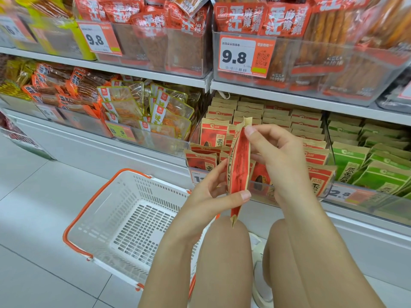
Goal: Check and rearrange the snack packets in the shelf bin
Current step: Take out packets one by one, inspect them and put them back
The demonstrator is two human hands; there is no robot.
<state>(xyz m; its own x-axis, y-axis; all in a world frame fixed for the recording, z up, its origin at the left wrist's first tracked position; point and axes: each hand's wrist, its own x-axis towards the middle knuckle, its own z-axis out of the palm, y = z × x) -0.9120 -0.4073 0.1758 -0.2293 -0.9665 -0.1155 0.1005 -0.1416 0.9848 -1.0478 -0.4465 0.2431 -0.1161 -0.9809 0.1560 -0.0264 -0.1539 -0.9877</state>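
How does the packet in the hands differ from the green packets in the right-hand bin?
The held packet is red and brown; the green packets are green and brown. It is out of its bin, edge-on to the camera, pinched by the left hand and right hand; they sit face-forward in rows. Both look like paper pouches.

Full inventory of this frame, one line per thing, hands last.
held packet: one, red and kraft-brown, edge-on, in front of the red-packet bin
red-packet bin: one, clear, lower shelf centre, many red and brown packets
green packets: many, green and brown, bin right of the red ones
clear pouches: many, orange contents, bin left of centre
upper bins: several, clear, red-topped snack packs
price tags: two readable, orange and white, 9.8
basket: one, white with orange handles, on floor, nothing visible inside
left hand: grip on packet's lower part
right hand: pinches packet's top
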